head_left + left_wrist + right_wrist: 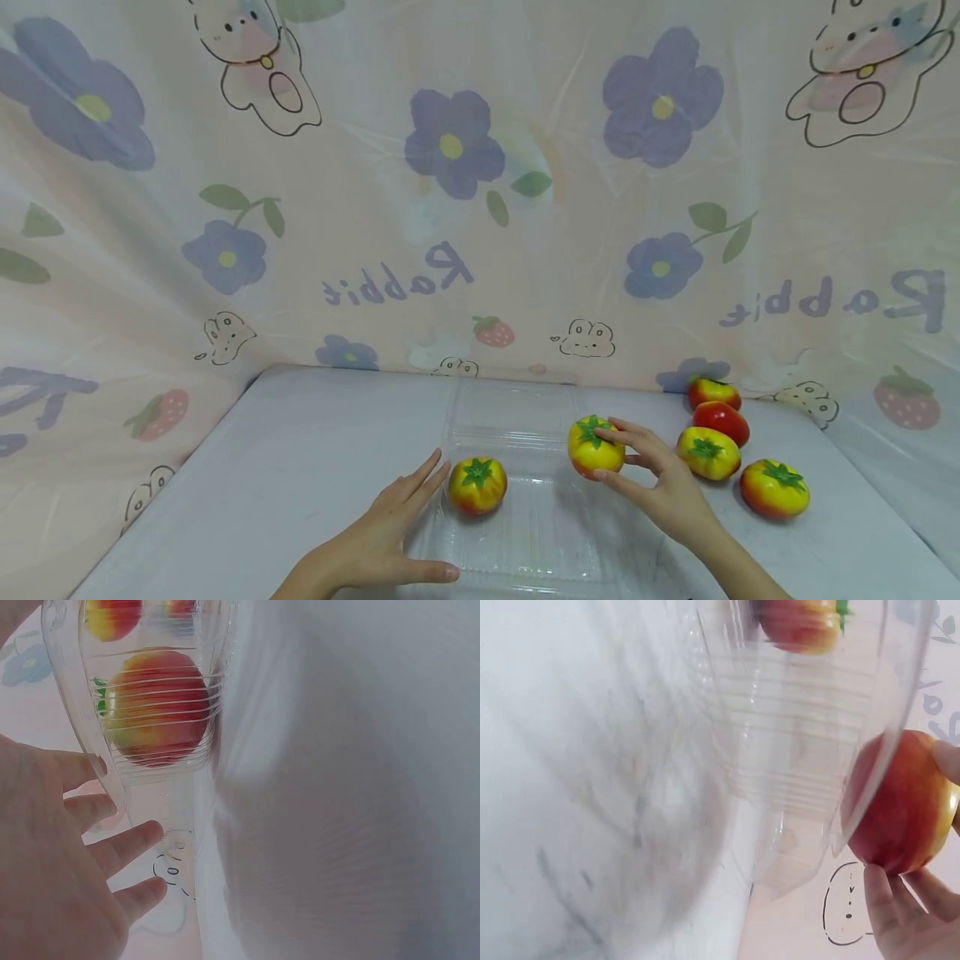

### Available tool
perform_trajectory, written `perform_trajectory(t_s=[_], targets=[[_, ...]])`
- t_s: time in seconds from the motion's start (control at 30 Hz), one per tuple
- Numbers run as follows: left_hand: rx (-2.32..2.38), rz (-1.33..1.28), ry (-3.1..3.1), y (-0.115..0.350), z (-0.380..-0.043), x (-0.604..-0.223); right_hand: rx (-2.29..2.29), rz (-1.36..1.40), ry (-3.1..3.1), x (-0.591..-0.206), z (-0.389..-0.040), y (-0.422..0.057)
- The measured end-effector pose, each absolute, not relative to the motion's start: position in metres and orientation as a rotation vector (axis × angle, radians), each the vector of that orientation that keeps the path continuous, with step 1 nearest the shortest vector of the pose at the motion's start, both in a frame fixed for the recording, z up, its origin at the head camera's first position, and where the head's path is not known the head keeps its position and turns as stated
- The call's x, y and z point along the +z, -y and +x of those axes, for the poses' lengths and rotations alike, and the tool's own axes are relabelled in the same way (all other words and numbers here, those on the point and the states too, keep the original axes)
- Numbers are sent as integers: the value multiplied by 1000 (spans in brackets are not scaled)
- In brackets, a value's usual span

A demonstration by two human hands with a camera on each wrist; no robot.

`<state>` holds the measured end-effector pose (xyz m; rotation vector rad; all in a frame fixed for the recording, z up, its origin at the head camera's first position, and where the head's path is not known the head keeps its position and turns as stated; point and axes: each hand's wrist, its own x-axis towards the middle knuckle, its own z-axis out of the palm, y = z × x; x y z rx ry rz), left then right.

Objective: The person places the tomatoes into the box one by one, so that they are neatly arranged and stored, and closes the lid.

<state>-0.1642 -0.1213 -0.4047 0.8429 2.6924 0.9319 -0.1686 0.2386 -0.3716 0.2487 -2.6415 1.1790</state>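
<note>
My right hand [667,492] holds a yellow-and-red tomato [588,454] with a green star-shaped top, fingers and thumb around its right side. It hangs above the right side of a clear plastic box [528,533]; the right wrist view shows the tomato [892,802] beside the box rim. A similar tomato [477,487] sits in the box's left part, seen through the ribbed wall in the left wrist view. My left hand [375,533] lies along the box's left side, fingers extended and spread, fingertips right at the rim.
At the right of the white table [300,450] stand several more fruits: a yellow-red one [774,490], a yellow one [708,454], a red one [722,423] and another [712,394] by the curtain. The box's clear lid [510,408] lies folded back. A patterned curtain [555,250] closes off the back.
</note>
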Motion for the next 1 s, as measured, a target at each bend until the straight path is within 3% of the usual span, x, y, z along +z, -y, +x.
perform_trajectory(t_s=[1.0], targets=[[947, 943, -2715, 124, -163, -404, 1390, 411, 2711, -382, -169, -201]])
